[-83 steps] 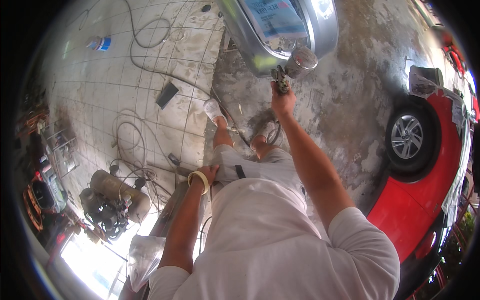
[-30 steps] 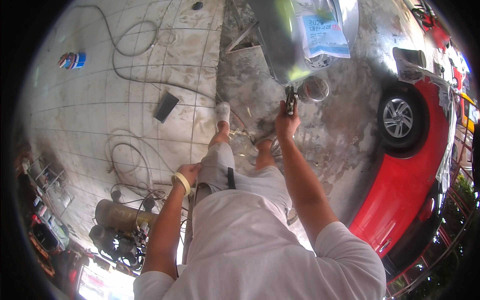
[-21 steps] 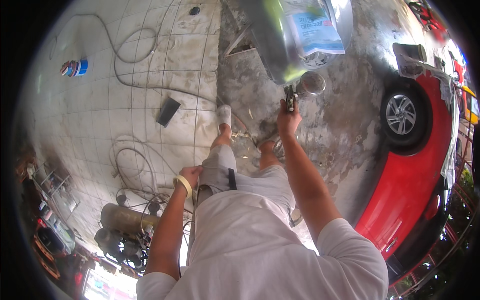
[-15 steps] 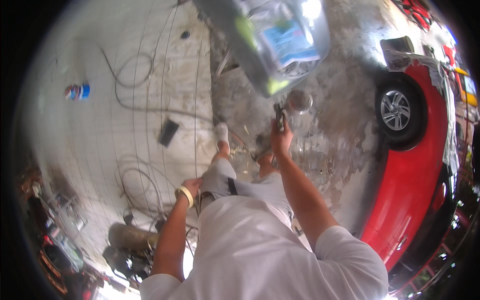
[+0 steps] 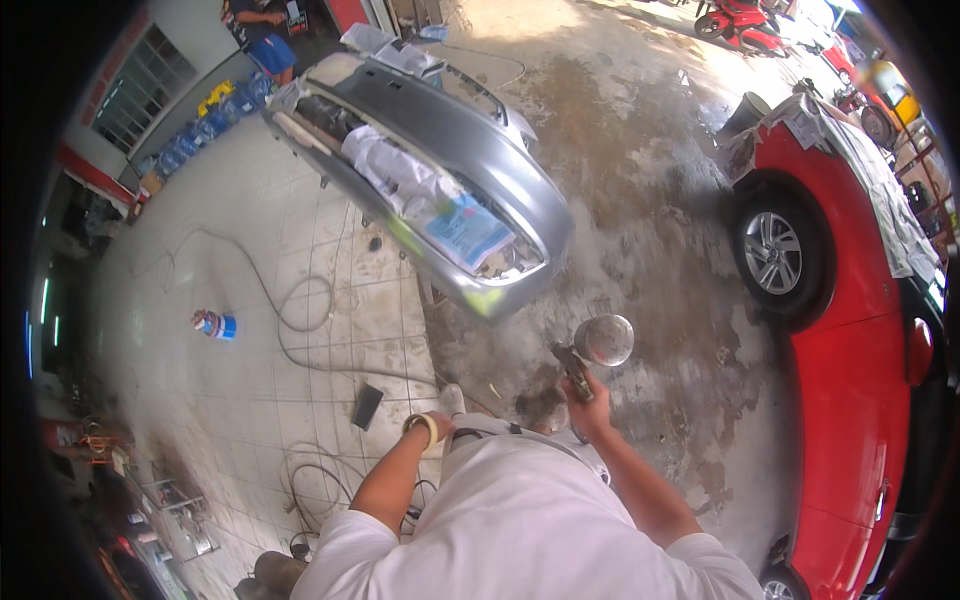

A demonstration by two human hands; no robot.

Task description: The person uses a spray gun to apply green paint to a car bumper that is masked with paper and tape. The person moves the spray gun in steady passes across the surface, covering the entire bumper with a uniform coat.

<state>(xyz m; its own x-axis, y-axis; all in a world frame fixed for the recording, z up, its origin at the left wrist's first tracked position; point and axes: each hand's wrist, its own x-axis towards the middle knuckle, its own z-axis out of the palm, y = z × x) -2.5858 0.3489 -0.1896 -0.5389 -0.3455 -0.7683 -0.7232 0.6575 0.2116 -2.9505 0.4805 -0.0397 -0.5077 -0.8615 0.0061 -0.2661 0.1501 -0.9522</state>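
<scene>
My right hand [image 5: 590, 408] is closed round the grip of a spray gun [image 5: 577, 375], held out in front of my body. A round, shiny metal cup [image 5: 605, 340] sits at the gun's front end. At my hip, my left hand [image 5: 432, 428] has its fingers curled against my light shorts; a pale band circles that wrist. What those fingers hold, if anything, is hidden. Beyond the gun stands a grey car bumper [image 5: 462, 150] with yellow-green patches, apart from both hands. Paper and a blue-and-white printed sheet [image 5: 468, 235] lie within its opening.
A hose [image 5: 285, 345] loops over the tiled floor at left, near a dark flat rectangular thing [image 5: 366, 406] and a blue can [image 5: 215, 325]. A red car [image 5: 850, 400], partly papered over, stands at right. Another person [image 5: 262, 40] is at the far left by blue bottles [image 5: 205, 130].
The view has tilted up, so the whole bumper and the far area now show. My right hand still grips the spray gun; my left stays by my hip.
</scene>
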